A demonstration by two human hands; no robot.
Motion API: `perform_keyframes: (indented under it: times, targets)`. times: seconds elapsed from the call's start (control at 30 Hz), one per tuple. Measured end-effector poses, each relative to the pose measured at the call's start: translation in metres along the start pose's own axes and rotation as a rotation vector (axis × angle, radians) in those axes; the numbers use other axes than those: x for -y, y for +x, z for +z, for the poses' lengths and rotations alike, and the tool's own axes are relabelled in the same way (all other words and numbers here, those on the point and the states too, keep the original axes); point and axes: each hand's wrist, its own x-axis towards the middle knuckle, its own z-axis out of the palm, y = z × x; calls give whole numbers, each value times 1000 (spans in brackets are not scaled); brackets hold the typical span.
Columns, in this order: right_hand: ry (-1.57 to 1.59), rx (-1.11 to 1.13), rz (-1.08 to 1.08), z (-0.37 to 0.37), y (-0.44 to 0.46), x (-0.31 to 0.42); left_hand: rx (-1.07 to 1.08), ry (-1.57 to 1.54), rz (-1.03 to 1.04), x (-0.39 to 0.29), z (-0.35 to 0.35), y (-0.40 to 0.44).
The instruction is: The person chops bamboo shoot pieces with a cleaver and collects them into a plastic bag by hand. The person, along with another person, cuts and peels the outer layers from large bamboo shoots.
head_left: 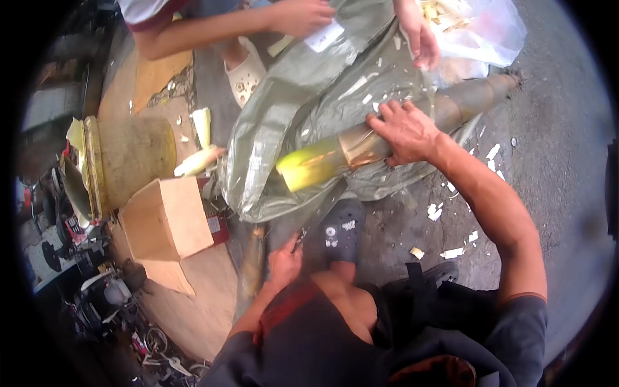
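Note:
My right hand (407,132) presses on a thick bamboo stalk (461,104), fingers spread over its upper side. The stalk lies slanted over a grey-green plastic sheet (271,122); its near-left end (303,169) is peeled to pale yellow-green. Lower left, my left hand (285,263) is closed round the handle of a knife (322,211). The blurred blade points up toward the peeled end, and I cannot tell whether it touches. Another person's hand (303,18) holds a white object (324,37); that person's other hand (422,44) hangs above the stalk.
A yellowish bucket (132,161) and an open cardboard box (167,222) stand to the left. Pale cut pieces (202,128) lie near the bucket. A clear plastic bag (493,32) holds pale pieces at top right. White chips (434,211) litter the ground. Parked bikes (109,297) line the left edge.

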Motion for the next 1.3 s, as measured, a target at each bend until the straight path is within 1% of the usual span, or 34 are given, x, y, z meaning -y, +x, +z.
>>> perform_keyframes:
  times: [0.07, 0.17, 0.2, 0.3, 0.33, 0.43, 0.47, 0.57, 0.6, 0.63, 0.7, 0.73, 0.83, 0.87, 0.97, 1.0, 1.1, 1.13, 1.3]
  targets:
    - [86, -8, 44, -5, -9, 2, 13, -89, -53, 6, -6, -2]
    - [176, 110, 179, -16, -18, -5, -13, -127, -71, 9, -13, -2]
    - [197, 79, 185, -10, -25, -10, -28, -120, -73, 7, -16, -6]
    - [288, 105, 279, -1, -47, -14, -93, 28, -10, -3, -12, -11]
    - [286, 111, 280, 3, -54, -14, -115, 89, 17, -7, -10, -12]
    - [284, 9, 329, 14, -72, 2, -181, 221, 83, -16, 0, -5]
    - [294, -39, 305, 19, -76, 5, -195, 246, 93, -18, 4, -2]
    - [395, -88, 299, 22, -83, 3, -234, 276, 118, -22, 15, 10]
    - [398, -150, 257, 28, -84, 0, -236, 273, 121, -23, 16, 13]
    - [421, -116, 258, 29, -84, -3, -233, 270, 126, -24, 16, 15]
    - [457, -63, 254, 26, -81, -9, -219, 255, 133, -25, 12, 17]
    - [442, -75, 264, 26, -82, -9, -205, 246, 142, -26, 10, 16]
    - [383, -194, 319, 18, -82, -12, -113, 219, 137, -32, -10, -4]
    - [400, -244, 300, 15, -83, -17, -75, 222, 136, -37, -18, -10]
    - [323, -237, 331, 10, -83, -15, 56, 257, 151, -58, -46, -32]
    - [301, -250, 327, 20, -81, -12, 82, 278, 177, -65, -50, -33]
    - [266, -288, 377, 40, -82, 5, 115, 339, 302, -95, -34, -19]
    - [276, -350, 391, 45, -84, 9, 119, 354, 354, -107, -22, -9]
    - [273, -394, 463, 42, -91, 8, 169, 398, 529, -164, 28, 18]
